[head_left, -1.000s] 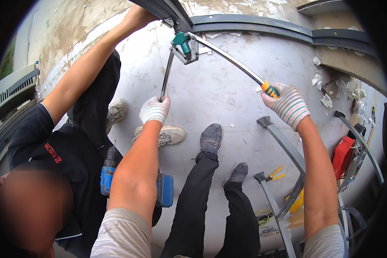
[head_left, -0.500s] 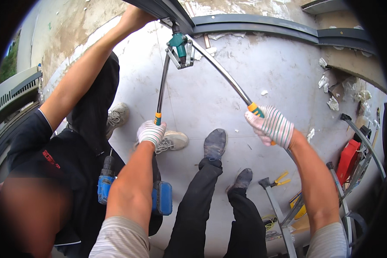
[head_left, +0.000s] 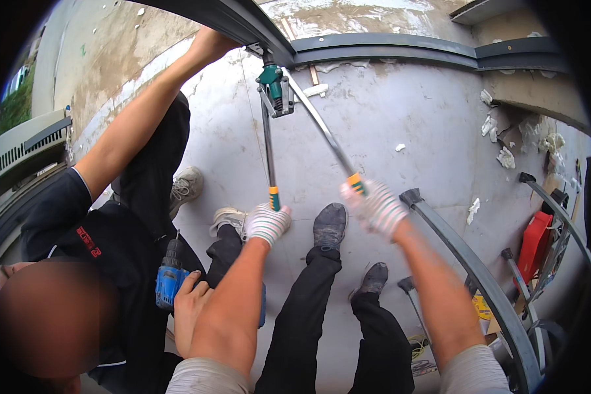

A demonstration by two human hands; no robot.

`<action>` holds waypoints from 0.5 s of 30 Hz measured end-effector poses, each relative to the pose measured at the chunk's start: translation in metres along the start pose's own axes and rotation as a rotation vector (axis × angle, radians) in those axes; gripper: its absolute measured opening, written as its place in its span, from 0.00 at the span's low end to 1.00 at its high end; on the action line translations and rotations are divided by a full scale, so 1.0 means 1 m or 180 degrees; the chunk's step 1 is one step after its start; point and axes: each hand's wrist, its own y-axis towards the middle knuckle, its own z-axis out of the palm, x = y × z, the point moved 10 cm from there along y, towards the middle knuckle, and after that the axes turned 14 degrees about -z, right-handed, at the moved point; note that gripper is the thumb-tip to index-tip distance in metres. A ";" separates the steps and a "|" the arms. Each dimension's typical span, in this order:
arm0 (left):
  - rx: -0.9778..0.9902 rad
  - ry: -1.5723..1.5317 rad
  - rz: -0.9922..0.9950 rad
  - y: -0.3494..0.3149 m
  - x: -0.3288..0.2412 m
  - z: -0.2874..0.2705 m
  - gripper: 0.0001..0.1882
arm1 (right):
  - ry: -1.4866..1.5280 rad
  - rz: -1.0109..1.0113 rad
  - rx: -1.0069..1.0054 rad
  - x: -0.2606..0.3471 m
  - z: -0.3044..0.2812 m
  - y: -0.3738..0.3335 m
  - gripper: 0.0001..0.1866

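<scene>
I stand on a pale grey floor (head_left: 381,108), my two dark shoes (head_left: 330,226) between four and five o'clock. A co-worker's pale shoes (head_left: 187,185) are at eight to nine; white scraps (head_left: 505,158) lie scattered from two to three o'clock.

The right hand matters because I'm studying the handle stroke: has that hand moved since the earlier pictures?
Yes: the right hand has moved leftward and lower in the view, ending nearer the wearer's own left shoe.
</scene>
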 end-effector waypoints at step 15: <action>-0.1081 0.0662 -0.0535 0.088 0.037 -0.130 0.24 | -0.1846 -0.0423 -0.0087 0.052 -0.115 -0.005 0.31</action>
